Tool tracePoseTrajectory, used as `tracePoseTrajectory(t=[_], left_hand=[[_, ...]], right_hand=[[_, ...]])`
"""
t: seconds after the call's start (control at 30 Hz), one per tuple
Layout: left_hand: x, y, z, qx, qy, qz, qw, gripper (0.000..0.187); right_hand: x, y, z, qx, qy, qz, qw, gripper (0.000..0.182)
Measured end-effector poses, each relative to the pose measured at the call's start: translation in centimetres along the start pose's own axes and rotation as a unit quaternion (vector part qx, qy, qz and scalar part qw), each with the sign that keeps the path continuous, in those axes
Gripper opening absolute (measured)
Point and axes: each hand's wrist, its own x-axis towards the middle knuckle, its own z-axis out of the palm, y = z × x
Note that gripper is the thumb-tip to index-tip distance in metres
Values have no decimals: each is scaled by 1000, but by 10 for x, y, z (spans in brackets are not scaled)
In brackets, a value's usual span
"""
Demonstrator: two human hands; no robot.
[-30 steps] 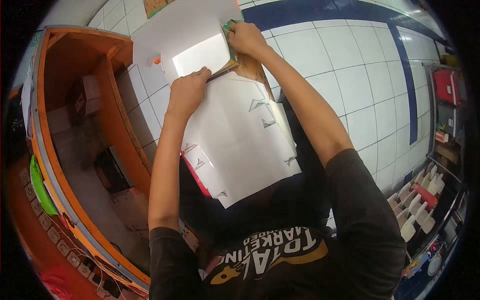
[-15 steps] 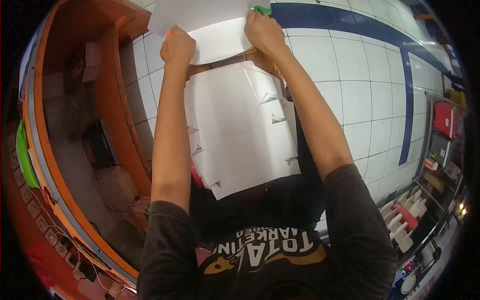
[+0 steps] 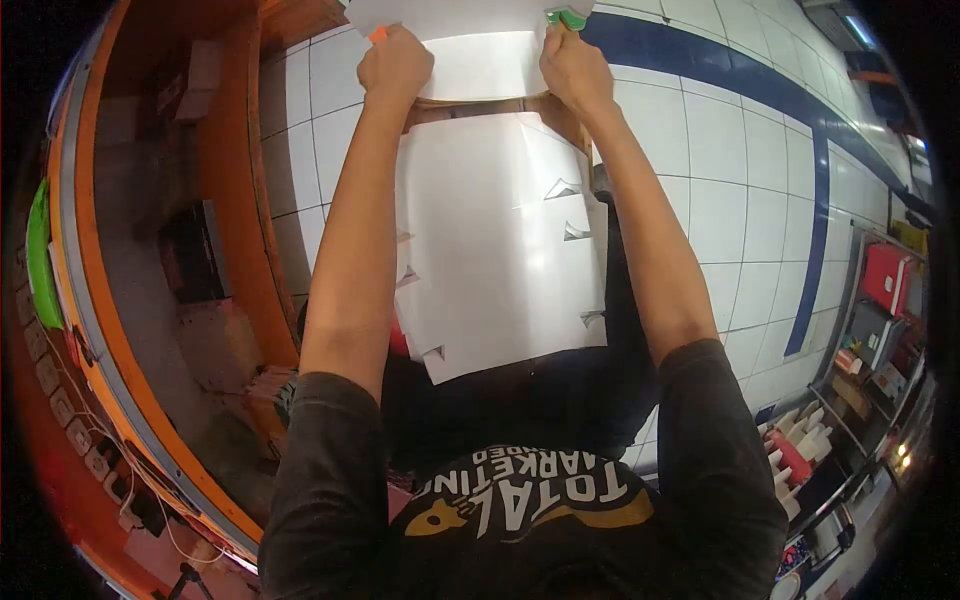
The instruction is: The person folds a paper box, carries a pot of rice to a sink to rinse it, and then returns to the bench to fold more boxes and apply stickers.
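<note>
The upper sheet (image 3: 470,50) is held at the top of the view, above the floor (image 3: 720,200). The left hand (image 3: 397,62) is closed on its left edge, fingers curled together around the paper. The right hand (image 3: 575,70) is closed on its right edge in the same manner. The sheet spans the gap between the 2 hands and is folded, with a brighter panel facing the camera.

An orange tab (image 3: 378,34) is seen just above the left hand, touching the sheet edge. A green tab (image 3: 566,17) is seen just above the right hand. Whether either tab is pinched by the fingers or only fixed to the paper cannot be told.

A brown board (image 3: 480,105) is visible as a narrow strip directly below the upper sheet. The lower sheet (image 3: 495,240) hangs below the board, between the 2 forearms, and covers part of the dark shirt (image 3: 520,500). Small triangular cut flaps are seen along both of its side edges.

The top of the upper sheet is cut off by the frame edge. The fingertips of both hands are hidden behind the paper. A red item (image 3: 400,343) at the left edge of the lower sheet is mostly covered and cannot be identified. The orange counter (image 3: 235,200) at left is in shadow, and its contents are hard to make out
</note>
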Motion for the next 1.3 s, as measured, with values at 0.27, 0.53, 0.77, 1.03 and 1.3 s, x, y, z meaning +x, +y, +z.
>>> tracePoseTrajectory(t=[0.27, 0.53, 0.77, 1.03, 1.3], left_hand=[[-45, 1, -33, -87, 33, -10, 996, 46], [-282, -107, -40, -188, 65, -30, 980, 33], [-445, -101, -28, -266, 28, -25, 963, 30], [-488, -69, -34, -47, 121, 75, 989, 39], [-479, -43, -1, -281, 110, 113, 946, 15]], right_hand=[[-228, -99, -38, -12, -216, -50, 975, 55], [-329, -122, -12, 12, -269, -21, 963, 73], [-327, -102, -12, 43, -297, -37, 953, 78], [-324, -64, 8, 221, -236, -15, 946, 39], [-322, -58, -32, 246, -267, -19, 932, 37]])
